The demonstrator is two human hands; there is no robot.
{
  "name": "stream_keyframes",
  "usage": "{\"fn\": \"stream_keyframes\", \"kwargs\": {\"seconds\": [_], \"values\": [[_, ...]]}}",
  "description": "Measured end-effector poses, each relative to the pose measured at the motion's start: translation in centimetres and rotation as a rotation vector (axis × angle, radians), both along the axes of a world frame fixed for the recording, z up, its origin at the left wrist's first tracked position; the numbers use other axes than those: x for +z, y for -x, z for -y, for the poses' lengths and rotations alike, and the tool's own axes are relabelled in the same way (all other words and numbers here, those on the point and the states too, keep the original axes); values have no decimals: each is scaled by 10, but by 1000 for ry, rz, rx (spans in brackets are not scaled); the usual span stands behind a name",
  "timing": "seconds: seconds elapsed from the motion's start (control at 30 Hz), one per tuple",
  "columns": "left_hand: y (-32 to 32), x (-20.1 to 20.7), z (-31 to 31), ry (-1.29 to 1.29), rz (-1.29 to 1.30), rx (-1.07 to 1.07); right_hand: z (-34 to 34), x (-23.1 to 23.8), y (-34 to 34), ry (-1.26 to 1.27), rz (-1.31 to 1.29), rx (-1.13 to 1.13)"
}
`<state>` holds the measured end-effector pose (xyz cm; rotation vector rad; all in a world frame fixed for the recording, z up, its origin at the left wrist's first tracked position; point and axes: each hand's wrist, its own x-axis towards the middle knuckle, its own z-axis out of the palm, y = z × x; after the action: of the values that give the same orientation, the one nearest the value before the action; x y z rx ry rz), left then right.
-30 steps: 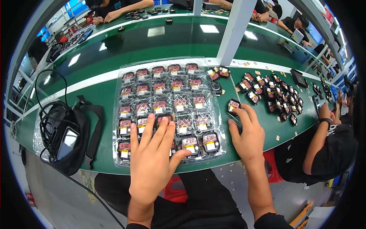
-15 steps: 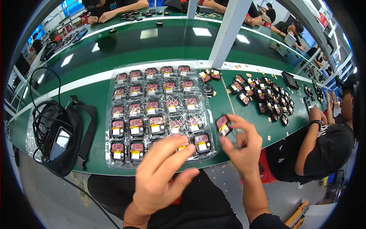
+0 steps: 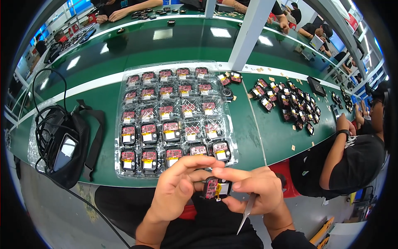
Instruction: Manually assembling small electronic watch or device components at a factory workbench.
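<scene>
In front of the table edge, both hands meet at a small black open electronic case [image 3: 216, 189] with a red circuit board, yellow tape and a silvery block. My left hand [image 3: 176, 191] is curled round its left side. The thumb and fingertips of my right hand [image 3: 259, 186] grip its right side. Metal tweezers [image 3: 247, 213] are also tucked in my right hand, tips pointing down. Just beyond my hands lies a clear plastic tray [image 3: 236, 155] with rows of similar cases [image 3: 170, 131]. Those in the far rows look covered by clear plastic.
A pile of similar cases [image 3: 296, 101] lies to the right, near a black box [image 3: 316, 86]. On the left rest a black bag [image 3: 78, 153] with cables and a phone [image 3: 66, 151]. A white post [image 3: 248, 37] rises behind the tray. A co-worker [image 3: 352, 157] sits at right.
My right hand has brought the case left and toward me from beside the tray. My left hand has drawn back from above the tray to meet it. The tweezers have come into sight.
</scene>
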<state>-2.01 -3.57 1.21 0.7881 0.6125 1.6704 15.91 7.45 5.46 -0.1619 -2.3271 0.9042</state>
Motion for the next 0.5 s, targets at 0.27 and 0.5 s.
{"fn": "stream_keyframes", "kwargs": {"seconds": [0.27, 0.5], "values": [[10, -5, 5, 144, 175, -391, 0, 10, -5, 113, 110, 24], [6, 0, 4, 173, 315, -259, -7, 0, 2, -67, 6, -91]]}}
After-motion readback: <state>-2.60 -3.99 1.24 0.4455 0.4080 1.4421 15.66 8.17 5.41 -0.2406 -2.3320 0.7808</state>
